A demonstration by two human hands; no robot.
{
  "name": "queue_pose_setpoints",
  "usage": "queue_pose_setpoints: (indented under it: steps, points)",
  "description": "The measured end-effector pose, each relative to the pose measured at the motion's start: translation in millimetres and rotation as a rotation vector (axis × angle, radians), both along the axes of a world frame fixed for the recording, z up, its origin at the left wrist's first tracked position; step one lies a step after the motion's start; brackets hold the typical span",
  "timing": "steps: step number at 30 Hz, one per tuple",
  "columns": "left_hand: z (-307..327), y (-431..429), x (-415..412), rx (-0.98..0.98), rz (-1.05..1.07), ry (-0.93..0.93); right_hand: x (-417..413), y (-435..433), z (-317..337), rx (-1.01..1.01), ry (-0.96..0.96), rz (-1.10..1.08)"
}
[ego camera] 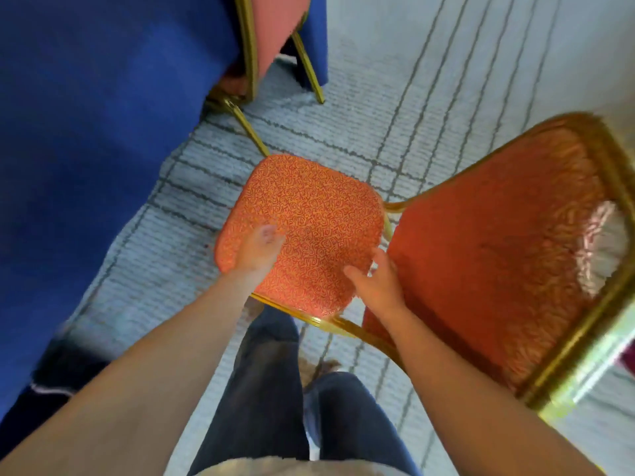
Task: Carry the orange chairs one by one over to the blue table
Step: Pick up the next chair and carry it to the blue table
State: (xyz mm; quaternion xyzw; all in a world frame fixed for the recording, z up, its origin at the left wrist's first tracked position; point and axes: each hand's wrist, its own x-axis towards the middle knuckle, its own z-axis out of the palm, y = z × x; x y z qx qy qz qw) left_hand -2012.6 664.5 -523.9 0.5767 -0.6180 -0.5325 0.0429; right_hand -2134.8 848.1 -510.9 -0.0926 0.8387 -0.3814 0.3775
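Head view, looking straight down. The orange chair (319,214) is right in front of the person, between both forearms. Its patterned seat (309,187) is centre frame and its backrest (498,255) fans out to the right. The gold frame (347,326) shows along the seat's near edge and around the backrest.

The left hand (257,250) lies on top of the seat at its near-left edge. The fingers are stretched forward over the fabric and curl around nothing I can see (the tips are blurred, the thumb isn't visible).

The right hand (378,286) is at the seat's near-right corner, just beside the point where the backrest meets it. The thumb is on the fabric and the fingers are spread toward the gap. I cannot tell whether it actually grips the edge.

I also can't tell whether the chair's feet are on the carpet (429,80), because they are hidden under the seat.

The blue table (86,132), draped in cloth down to the floor, fills the left side and is near the chair but not touching it. A second chair (275,32) stands top centre, tucked against the table's cloth, with its gold legs on the carpet.

The person's legs in dark jeans (264,389) are below the seat, at bottom centre.
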Motion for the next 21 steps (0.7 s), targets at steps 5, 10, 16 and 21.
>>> queue_pose_setpoints:
  steps: [5,10,16,21]
  points:
    - [68,33,26,0.077,0.072,0.021,12,27,58,-0.042,0.044,0.19]
    - [119,57,45,0.078,-0.065,-0.002,6,43,103,-0.015,0.034,0.349]
    - [163,85,55,0.024,-0.113,-0.005,-14,53,152,-0.003,0.157,0.484]
    - [193,103,56,-0.043,-0.088,0.005,-18,63,183,0.012,0.259,0.563]
